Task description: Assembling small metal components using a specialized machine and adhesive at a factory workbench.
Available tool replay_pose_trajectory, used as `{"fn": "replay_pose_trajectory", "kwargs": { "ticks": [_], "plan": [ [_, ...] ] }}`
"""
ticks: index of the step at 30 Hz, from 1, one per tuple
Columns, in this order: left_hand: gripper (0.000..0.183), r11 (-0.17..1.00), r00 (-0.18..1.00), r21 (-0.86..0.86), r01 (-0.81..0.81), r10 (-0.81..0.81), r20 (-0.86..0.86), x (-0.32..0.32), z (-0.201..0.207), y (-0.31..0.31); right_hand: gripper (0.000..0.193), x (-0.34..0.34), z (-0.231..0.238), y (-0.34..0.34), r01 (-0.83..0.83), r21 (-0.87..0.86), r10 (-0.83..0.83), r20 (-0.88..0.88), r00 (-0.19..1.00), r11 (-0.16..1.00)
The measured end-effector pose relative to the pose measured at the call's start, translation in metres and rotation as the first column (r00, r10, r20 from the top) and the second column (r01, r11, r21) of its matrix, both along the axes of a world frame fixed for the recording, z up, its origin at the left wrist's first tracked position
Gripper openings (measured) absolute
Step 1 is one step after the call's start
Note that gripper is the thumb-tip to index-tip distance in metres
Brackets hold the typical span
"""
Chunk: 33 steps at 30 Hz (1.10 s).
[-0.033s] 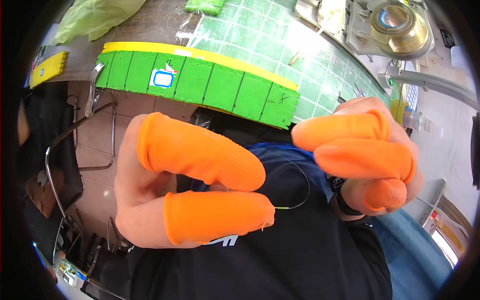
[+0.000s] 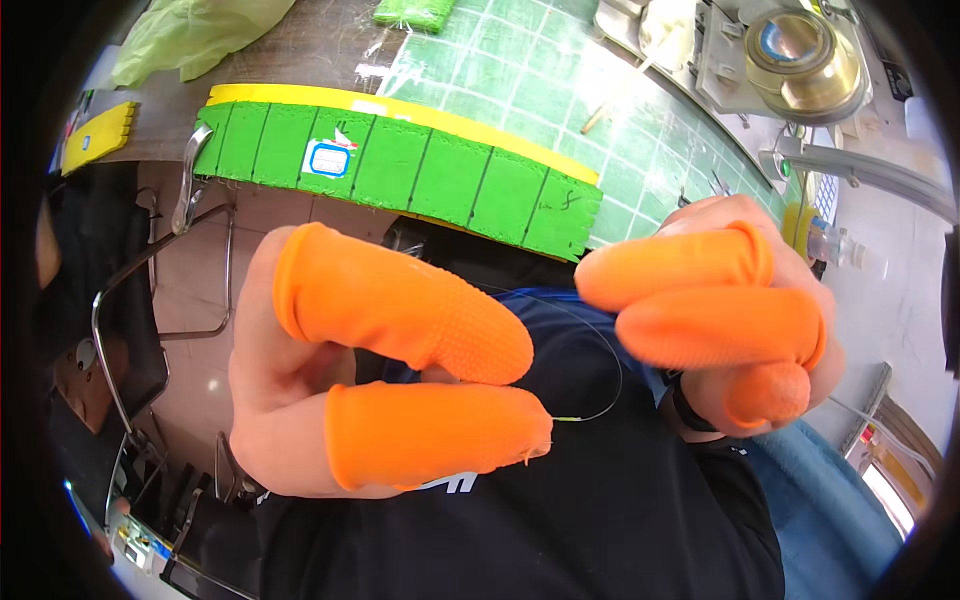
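In the head view, the two hands fill the middle of the frame, held close to the camera above a dark shirt, every visible finger capped in an orange rubber cot. The left hand (image 2: 340, 390) sits at centre left, its two capped fingers pointing right and pressed together at the tips on one end of a thin dark wire (image 2: 612, 372), where a small yellowish tip shows. The wire curves up and to the right in a loop and passes behind the right hand (image 2: 735, 320) at centre right, whose capped fingers curl inward; whether that hand grips the wire I cannot tell. The hands stay apart, joined only by the loop. Behind them, across the upper middle, a long green foam block (image 2: 430, 170) with a yellow top edge lies at the edge of a green gridded cutting mat (image 2: 560, 90); a small white label with a blue rounded outline (image 2: 329, 158) is stuck to its face. A small yellow rectangular piece (image 2: 95, 133) lies at upper left, and a round brass-coloured fitting (image 2: 800, 55) sits at upper right.
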<state>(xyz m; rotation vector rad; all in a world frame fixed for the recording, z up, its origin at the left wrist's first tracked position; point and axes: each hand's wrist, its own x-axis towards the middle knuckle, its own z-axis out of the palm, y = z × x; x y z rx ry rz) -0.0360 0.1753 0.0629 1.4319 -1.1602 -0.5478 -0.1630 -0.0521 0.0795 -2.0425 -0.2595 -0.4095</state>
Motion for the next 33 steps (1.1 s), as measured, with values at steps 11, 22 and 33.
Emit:
{"fn": "replay_pose_trajectory", "kwargs": {
  "ticks": [11, 22, 33],
  "plan": [
    [0.027, 0.984, 0.989, -0.105, -0.145, 0.141, -0.05, -0.007, -0.009, -0.023, 0.036, 0.013, -0.015, 0.008, -0.013, 0.055, 0.005, 0.142, 0.99, 0.998],
    [0.027, 0.973, 0.976, -0.096, -0.208, 0.213, 0.046, -0.012, -0.009, -0.025, 0.041, 0.01, -0.021, 0.004, -0.071, 0.284, 0.081, -0.024, 0.996, 0.956],
    [0.035, 0.98, 0.989, -0.141, -0.141, 0.145, 0.02, -0.006, -0.013, -0.027, 0.02, 0.007, -0.023, 0.01, -0.019, 0.292, 0.021, -0.004, 1.0, 0.956]
  ]
}}
